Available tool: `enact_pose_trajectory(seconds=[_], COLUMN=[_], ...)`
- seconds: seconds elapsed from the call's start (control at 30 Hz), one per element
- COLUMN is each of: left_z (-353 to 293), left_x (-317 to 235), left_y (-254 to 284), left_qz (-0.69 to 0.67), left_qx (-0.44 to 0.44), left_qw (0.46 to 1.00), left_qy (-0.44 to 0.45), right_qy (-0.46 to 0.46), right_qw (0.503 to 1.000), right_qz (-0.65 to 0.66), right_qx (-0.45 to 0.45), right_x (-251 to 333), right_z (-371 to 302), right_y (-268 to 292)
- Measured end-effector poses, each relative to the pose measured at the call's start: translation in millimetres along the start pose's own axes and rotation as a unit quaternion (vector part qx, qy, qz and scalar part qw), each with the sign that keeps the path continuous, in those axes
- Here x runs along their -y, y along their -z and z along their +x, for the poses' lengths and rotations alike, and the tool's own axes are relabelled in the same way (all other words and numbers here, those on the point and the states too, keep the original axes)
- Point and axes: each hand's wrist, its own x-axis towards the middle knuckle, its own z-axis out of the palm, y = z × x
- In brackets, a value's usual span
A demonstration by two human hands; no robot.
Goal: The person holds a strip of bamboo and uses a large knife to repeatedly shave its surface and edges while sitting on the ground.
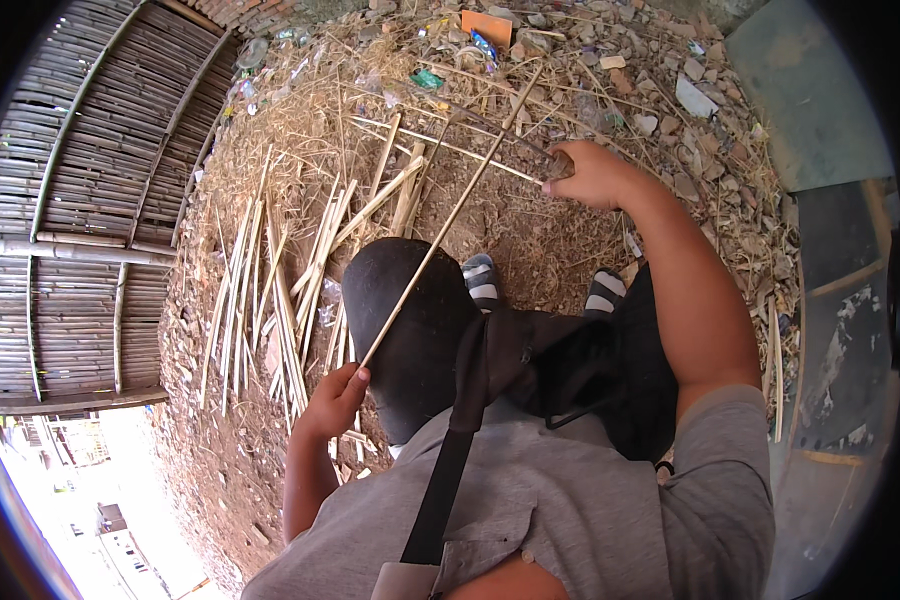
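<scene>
My left hand [330, 404] is closed round the lower end of a long, thin bamboo stick [448, 222]. The stick slants up and away to the right, passing over my dark-clad knee [395, 285]. Farther forward on the right, my right hand [595, 175] is closed round the wooden handle [561, 165] of a long, dark, narrow-bladed knife. Its blade [510, 134] points up to the left and crosses behind the stick; whether they touch I cannot tell. A pale thin strip [490, 161] runs close below the blade toward my right fingertips.
Split bamboo strips [238, 290] lie in loose bundles on the ground to my left. Straw, rubble [670, 130] and litter spread ahead. A bamboo-slat wall [80, 150] stands at left, grey panels [820, 100] at right. My striped-sock feet [482, 284] are below.
</scene>
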Motion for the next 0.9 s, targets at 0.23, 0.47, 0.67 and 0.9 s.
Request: enact_pose_trajectory(seconds=[0.23, 0.47, 0.67, 0.9], left_z=[-7.6, -6.4, -8.7, -4.6], left_x=[-27.0, -21.4, -25.3, -16.6], left_y=[-0.1, -13.2, -5.4, -9.5], left_qz=[0.116, 0.099, 0.146, 0.111], left_qx=[-0.051, -0.082, -0.081, -0.079], left_qw=[0.991, 0.99, 0.985, 0.989], left_qy=[-0.039, -0.061, -0.047, -0.05], right_qy=[0.146, 0.051, 0.151, 0.07], right_qw=[0.969, 0.999, 0.978, 0.997], right_qz=[-0.123, -0.012, -0.089, 0.0], right_qx=[0.155, 0.0, 0.113, 0.027], right_x=[52.5, -12.0, 57.4, -0.6], right_z=[-29.4, -3.4, -33.4, -8.0], right_y=[-27.4, -10.3, -35.5, -4.6])
